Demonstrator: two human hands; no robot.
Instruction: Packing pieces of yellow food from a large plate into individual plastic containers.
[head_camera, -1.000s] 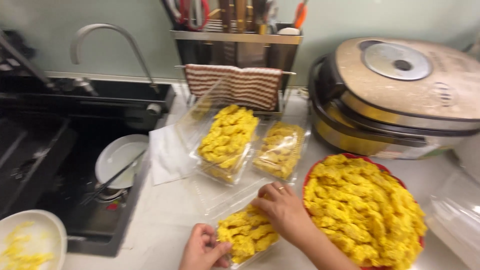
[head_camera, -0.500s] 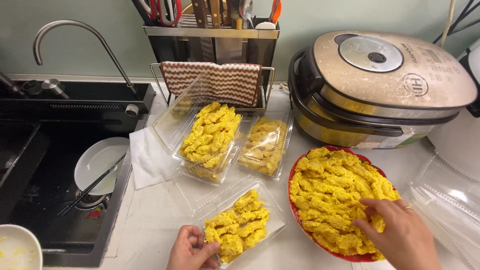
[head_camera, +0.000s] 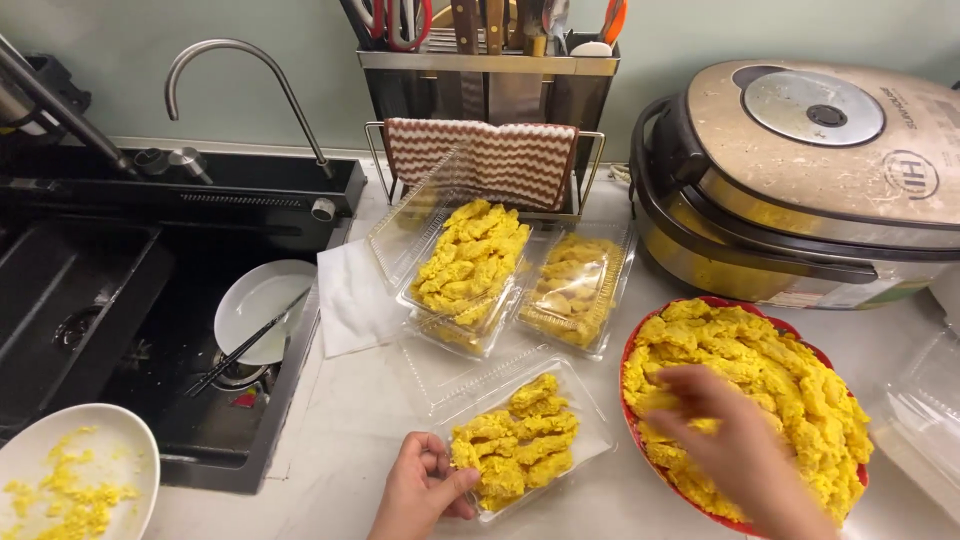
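Head view, looking down on a pale counter (head_camera: 370, 420). Left hand (head_camera: 420, 492) at the bottom edge, fingers curled loosely round the near-left corner of an open clear tray (head_camera: 590, 440), thumb along its rim, steadying it rather than lifting. Tray part filled with yellow battered pieces (head_camera: 515, 445), its flat lid spread open toward the back. Right hand (head_camera: 735, 445) blurred, palm down and fingers spread over the front of a red plate (head_camera: 632, 350) piled with more yellow pieces; cannot tell whether anything is pinched in it. Plate just right of the tray, nearly touching. Behind the tray, two more clear trays side by side: a filled one (head_camera: 470, 262) with lid propped up, and a closed one (head_camera: 575, 290) to its right. White napkin (head_camera: 352, 300) just left of those, at the sink's edge. Black sink (head_camera: 120, 310) on the left with a white bowl (head_camera: 262, 305) and chopsticks (head_camera: 245, 345) inside, curved tap (head_camera: 245, 85) above. White plate (head_camera: 75, 480) with yellow crumbs at lower left. Knife rack (head_camera: 490, 75) with a striped cloth (head_camera: 480, 160) at the back, large cooker (head_camera: 800, 180) on the right.
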